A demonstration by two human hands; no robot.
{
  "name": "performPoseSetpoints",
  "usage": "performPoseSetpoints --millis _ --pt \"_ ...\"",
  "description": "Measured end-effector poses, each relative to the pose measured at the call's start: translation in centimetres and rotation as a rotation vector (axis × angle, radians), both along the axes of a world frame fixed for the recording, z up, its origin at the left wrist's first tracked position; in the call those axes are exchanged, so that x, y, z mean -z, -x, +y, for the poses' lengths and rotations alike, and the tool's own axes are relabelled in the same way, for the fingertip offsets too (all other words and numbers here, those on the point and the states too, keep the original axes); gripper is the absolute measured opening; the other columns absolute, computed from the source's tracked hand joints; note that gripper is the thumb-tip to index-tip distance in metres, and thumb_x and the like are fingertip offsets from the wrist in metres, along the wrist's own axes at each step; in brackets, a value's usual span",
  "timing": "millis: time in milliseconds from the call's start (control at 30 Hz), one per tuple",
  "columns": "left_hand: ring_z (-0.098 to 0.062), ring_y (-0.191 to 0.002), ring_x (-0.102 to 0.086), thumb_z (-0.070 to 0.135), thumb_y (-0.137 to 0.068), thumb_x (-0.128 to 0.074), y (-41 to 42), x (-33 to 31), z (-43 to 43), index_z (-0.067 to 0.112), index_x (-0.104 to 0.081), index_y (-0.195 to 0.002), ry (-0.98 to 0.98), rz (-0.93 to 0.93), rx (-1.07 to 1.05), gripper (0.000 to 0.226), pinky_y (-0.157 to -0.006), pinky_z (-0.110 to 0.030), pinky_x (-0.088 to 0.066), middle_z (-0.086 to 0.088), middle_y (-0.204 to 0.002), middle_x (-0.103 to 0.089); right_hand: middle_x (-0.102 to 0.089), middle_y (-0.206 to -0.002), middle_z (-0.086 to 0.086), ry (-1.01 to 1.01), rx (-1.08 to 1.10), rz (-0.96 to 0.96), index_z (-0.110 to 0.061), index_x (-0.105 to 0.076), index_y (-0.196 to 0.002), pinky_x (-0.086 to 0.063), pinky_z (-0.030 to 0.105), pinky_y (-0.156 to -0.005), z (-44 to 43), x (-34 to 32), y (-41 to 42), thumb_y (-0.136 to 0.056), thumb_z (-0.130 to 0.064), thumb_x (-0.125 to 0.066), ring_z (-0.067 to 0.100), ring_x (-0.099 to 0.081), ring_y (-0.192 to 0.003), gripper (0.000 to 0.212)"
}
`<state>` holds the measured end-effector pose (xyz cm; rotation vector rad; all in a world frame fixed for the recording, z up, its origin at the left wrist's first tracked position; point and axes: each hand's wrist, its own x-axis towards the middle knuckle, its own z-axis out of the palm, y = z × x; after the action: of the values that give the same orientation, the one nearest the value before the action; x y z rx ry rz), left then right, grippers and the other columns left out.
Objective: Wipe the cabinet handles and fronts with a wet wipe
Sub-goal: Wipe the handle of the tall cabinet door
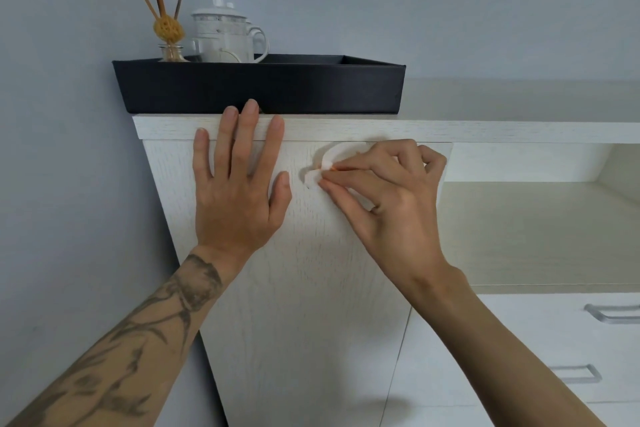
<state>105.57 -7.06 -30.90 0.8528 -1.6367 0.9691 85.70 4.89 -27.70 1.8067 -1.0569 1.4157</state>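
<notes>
A tall white wood-grain cabinet door (pixel 304 288) fills the middle of the view. My left hand (pixel 239 184) lies flat on its upper left part, fingers spread and reaching up over the top edge. My right hand (pixel 388 194) pinches a crumpled white wet wipe (pixel 327 159) against the door's upper right part, just under the top edge. Most of the wipe is hidden behind my fingers. Two silver drawer handles (pixel 613 312) (pixel 578 374) show at the lower right.
A black tray (pixel 263 87) sits on the cabinet top (pixel 450 128), holding a white lidded mug (pixel 225 35) and a reed diffuser bottle (pixel 171 52). To the right is an open shelf niche (pixel 536 218) above white drawers (pixel 519 340). A grey wall lies to the left.
</notes>
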Motion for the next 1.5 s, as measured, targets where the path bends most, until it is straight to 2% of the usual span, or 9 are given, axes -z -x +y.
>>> performPoseSetpoints --millis 400,533,633,700,800,900,1067,1267,1500 --pt "-0.027 -0.165 -0.001 0.038 -0.112 -0.033 0.1 0.2 0.1 0.02 -0.011 -0.171 -0.005 0.003 -0.015 0.066 -0.133 -0.055 -0.005 -0.016 -0.173 -0.019 -0.074 -0.114 -0.013 -0.053 0.099 -0.042 -0.032 -0.081 -0.11 -0.028 0.04 -0.098 1.7 0.3 6.8 -0.1 -0.034 -0.075 0.025 -0.061 -0.112 0.012" --pt "-0.027 -0.165 -0.003 0.039 -0.112 -0.033 -0.1 0.1 0.1 0.02 -0.012 -0.171 -0.009 0.005 -0.036 0.066 -0.133 -0.055 -0.005 -0.017 -0.173 -0.02 -0.076 -0.108 -0.007 -0.106 0.032 -0.179 -0.024 -0.082 -0.109 -0.044 0.047 -0.097 1.9 1.1 8.1 -0.097 -0.02 -0.079 0.022 -0.069 -0.101 0.013" --pt "-0.027 -0.165 -0.002 0.039 -0.113 -0.031 0.1 -0.1 0.3 0.02 -0.011 -0.171 -0.009 -0.001 -0.045 0.065 -0.133 -0.055 -0.006 -0.017 -0.172 -0.021 -0.074 -0.106 -0.021 -0.178 -0.075 -0.378 -0.028 -0.079 -0.109 -0.052 0.043 -0.095 2.1 1.7 7.1 -0.098 -0.017 -0.077 0.006 -0.07 -0.098 0.015" --pt "-0.027 -0.165 -0.002 0.04 -0.113 -0.028 0.0 -0.1 0.5 0.02 -0.008 -0.171 -0.048 -0.011 -0.063 0.064 -0.133 -0.055 -0.004 -0.017 -0.172 -0.019 -0.072 -0.11 -0.027 -0.219 -0.095 -0.478 -0.031 -0.075 -0.111 -0.055 0.039 -0.095 2.4 2.1 5.8 -0.1 -0.017 -0.075 0.004 -0.07 -0.098 0.018" --pt "-0.036 -0.163 -0.009 0.039 -0.114 -0.026 0.0 -0.6 2.0 0.018 -0.008 -0.171 -0.161 -0.047 -0.094 0.064 -0.132 -0.057 -0.005 -0.019 -0.172 -0.016 -0.075 -0.107 -0.019 -0.269 -0.037 -0.57 -0.021 -0.077 -0.111 -0.056 0.054 -0.094 3.2 2.0 4.5 -0.099 -0.02 -0.077 0.007 -0.072 -0.096 0.012" --pt "-0.042 -0.161 -0.015 0.036 -0.114 -0.035 0.2 -1.4 4.6 0.013 -0.015 -0.169 -0.317 -0.054 -0.114 0.063 -0.132 -0.061 -0.01 -0.022 -0.173 -0.018 -0.077 -0.104 -0.014 -0.326 0.01 -0.519 -0.017 -0.079 -0.111 -0.056 0.055 -0.087 4.9 0.6 3.7 -0.096 -0.022 -0.079 0.009 -0.073 -0.091 0.015" --pt "-0.035 -0.164 -0.014 0.031 -0.109 -0.045 -0.4 -5.5 10.5 0.013 -0.026 -0.169 -0.639 -0.106 -0.115 0.066 -0.131 -0.059 -0.016 -0.016 -0.176 -0.017 -0.079 -0.1 -0.01 -0.549 -0.022 -0.415 -0.019 -0.08 -0.109 -0.055 0.055 -0.09 7.3 -5.3 2.6 -0.095 -0.022 -0.081 0.011 -0.074 -0.087 0.015" --pt "-0.028 -0.163 -0.019 0.054 -0.11 -0.025 -2.1 -15.8 18.4 0.024 -0.025 -0.169 -1.097 -0.157 -0.197 0.067 -0.134 -0.051 -0.008 -0.007 -0.176 -0.018 -0.079 -0.098 -0.006 -0.801 -0.036 -0.297 -0.02 -0.079 -0.108 -0.054 0.053 -0.094 10.4 -17.0 1.2 -0.097 -0.02 -0.077 0.01 -0.071 -0.084 0.011" --pt "-0.021 -0.165 -0.004 0.072 -0.098 -0.003 -5.4 -31.1 27.9 0.034 -0.012 -0.171 -1.287 -0.122 -0.362 0.083 -0.134 -0.047 0.004 0.002 -0.179 -0.004 -0.081 -0.106 0.0 -0.938 -0.109 -0.128 -0.017 -0.08 -0.108 -0.054 0.051 -0.099 15.2 -32.3 -1.5 -0.099 -0.017 -0.075 0.019 -0.074 -0.091 0.011"
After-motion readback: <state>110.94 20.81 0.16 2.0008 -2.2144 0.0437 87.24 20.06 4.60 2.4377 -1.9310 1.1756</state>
